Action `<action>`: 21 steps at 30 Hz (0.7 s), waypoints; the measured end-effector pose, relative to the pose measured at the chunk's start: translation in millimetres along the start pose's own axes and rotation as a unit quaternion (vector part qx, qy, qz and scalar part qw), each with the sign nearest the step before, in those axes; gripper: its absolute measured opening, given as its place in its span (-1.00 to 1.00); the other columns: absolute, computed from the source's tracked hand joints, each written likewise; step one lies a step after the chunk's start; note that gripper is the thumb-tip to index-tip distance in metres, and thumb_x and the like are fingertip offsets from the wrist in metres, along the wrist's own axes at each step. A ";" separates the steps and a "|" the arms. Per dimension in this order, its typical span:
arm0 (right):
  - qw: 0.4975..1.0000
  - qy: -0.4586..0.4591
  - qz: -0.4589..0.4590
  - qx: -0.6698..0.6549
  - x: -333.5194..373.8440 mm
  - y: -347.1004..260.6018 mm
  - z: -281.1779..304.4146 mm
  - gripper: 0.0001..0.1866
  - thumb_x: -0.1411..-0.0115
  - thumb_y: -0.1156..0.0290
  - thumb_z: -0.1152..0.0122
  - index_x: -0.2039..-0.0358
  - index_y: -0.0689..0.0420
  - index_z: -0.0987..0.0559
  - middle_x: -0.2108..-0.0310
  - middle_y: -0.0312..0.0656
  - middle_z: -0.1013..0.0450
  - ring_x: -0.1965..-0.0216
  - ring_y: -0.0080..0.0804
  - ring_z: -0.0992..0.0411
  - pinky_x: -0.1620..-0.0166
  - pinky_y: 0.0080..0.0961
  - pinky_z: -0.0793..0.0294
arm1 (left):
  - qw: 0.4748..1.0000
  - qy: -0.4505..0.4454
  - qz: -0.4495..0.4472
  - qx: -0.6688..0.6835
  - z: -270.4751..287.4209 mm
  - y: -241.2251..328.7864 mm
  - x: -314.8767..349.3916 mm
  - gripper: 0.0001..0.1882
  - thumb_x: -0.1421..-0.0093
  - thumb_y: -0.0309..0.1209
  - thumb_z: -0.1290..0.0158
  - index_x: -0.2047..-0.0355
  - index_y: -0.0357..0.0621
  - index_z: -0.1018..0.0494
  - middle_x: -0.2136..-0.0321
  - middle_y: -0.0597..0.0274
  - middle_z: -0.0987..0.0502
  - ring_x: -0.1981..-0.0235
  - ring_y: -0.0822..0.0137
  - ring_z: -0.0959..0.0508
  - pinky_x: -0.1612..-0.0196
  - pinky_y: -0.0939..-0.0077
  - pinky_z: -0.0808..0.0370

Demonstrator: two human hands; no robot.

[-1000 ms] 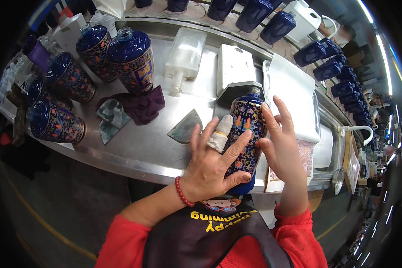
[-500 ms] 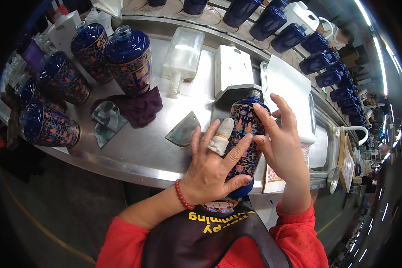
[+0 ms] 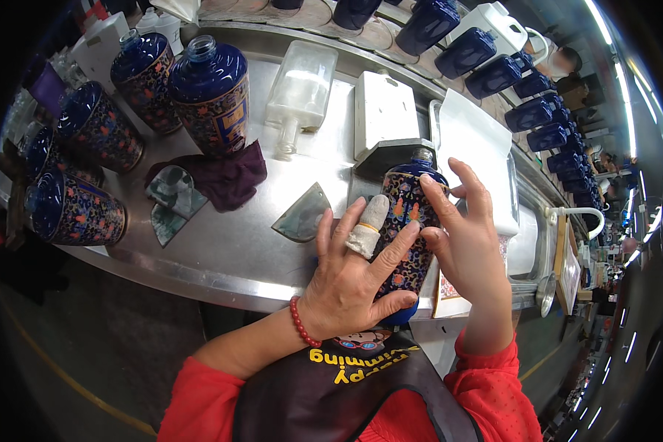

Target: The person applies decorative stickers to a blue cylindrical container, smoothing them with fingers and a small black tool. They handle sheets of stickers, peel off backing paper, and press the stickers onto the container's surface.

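Observation:
A dark blue bottle [image 3: 409, 274] with a colourful floral pattern lies tilted before me, its glass neck pointing away against a dark stand [image 3: 393, 153]. My left hand [image 3: 342, 283] rests spread over the bottle's left side and front, index fingertip on the pattern, thumb across its lower end. One of its fingers wears a grey cloth finger cover [image 3: 376, 214]. From the right, my right hand [image 3: 473, 247] touches the bottle's upper right side with index finger and thumb, the other fingers lifted apart. Beside my left fingertips lies a greenish triangular scraper [image 3: 303, 214].
Several patterned blue bottles [image 3: 210, 96] stand at the left by a purple cloth [image 3: 236, 177] and more greenish scrapers [image 3: 175, 197]. Beyond are a clear bottle [image 3: 300, 88], a white block [image 3: 384, 110] and a white-covered tray [image 3: 473, 121]. Plain blue bottles [image 3: 464, 53] line a conveyor behind.
The plain blue bottles have shifted along the conveyor. Both hands stay on the patterned bottle, with barely any movement.

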State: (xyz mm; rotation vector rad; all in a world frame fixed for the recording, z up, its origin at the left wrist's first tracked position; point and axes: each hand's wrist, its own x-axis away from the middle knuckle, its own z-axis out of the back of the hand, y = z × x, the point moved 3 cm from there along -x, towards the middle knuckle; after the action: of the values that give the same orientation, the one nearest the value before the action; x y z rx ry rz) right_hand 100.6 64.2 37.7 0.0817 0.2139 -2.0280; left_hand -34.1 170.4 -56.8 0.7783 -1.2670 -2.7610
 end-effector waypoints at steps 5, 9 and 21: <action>1.000 0.000 0.004 -0.005 -0.7 3.9 -3.4 -0.36 -0.16 0.29 -0.38 -0.28 -0.03 -0.50 -0.34 0.05 -0.18 -0.04 0.01 -0.35 -0.13 -0.14 -0.42 | 1.000 0.000 -0.001 -0.004 -0.6 -0.3 -1.2 -0.11 -0.20 0.22 -0.14 -0.39 -0.02 -0.29 -0.33 -0.34 -0.21 -0.37 -0.35 -0.12 -0.37 -0.40 0.17; 0.999 0.011 -0.010 -0.038 3.6 9.4 -2.4 -0.26 -0.11 0.29 -0.43 -0.33 0.01 -0.44 -0.37 0.07 -0.16 -0.05 0.02 -0.35 -0.14 -0.14 -0.43 | 1.000 0.000 0.005 0.009 0.6 -0.3 -1.4 -0.10 -0.19 0.22 -0.14 -0.40 -0.02 -0.28 -0.33 -0.33 -0.21 -0.37 -0.35 -0.11 -0.36 -0.41 0.16; 0.996 0.022 0.000 -0.082 35.2 17.7 -10.5 -0.30 -0.20 0.18 -0.37 -0.33 0.07 -0.44 -0.40 0.17 -0.14 -0.13 0.06 -0.35 -0.20 -0.10 -0.38 | 0.998 0.055 -0.025 -0.008 1.7 4.2 26.7 -0.33 -0.35 0.24 0.12 -0.26 0.14 -0.49 -0.30 -0.15 -0.34 -0.37 -0.15 -0.17 -0.39 -0.27 0.10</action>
State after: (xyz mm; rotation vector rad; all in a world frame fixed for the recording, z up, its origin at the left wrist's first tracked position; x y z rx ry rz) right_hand 100.1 27.4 20.1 0.0227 0.4073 -2.0013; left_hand -59.1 163.3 -64.5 0.9591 -1.2211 -2.7188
